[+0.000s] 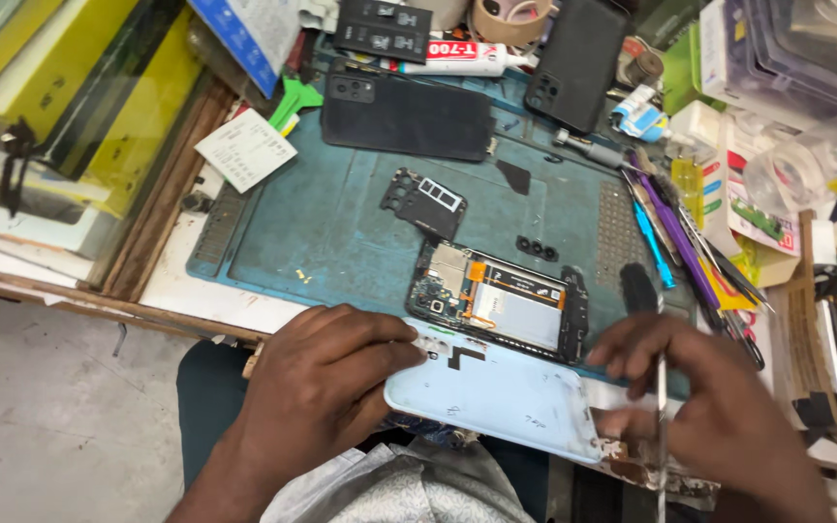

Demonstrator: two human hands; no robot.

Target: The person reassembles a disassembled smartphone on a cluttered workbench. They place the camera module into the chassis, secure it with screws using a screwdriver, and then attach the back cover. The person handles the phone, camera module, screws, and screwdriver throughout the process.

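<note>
Both hands grasp the pale blue plastic phone back cover [496,392], its long axis running left-right: left hand [326,383] at its left end, right hand [704,397], pinching thin metal tweezers [662,426], at its right.

The pale blue back cover [496,397] looks like smooth plastic with a soft sheen. At twelve o'clock from it, the opened phone [501,308] shows bare circuit board, orange flex film and a dull grey metal plate. The teal work mat [331,223] is matt and rubbery. At eleven o'clock, the black phone back [407,116] looks matt plastic. The tweezers [661,426] glint like polished metal.
</note>
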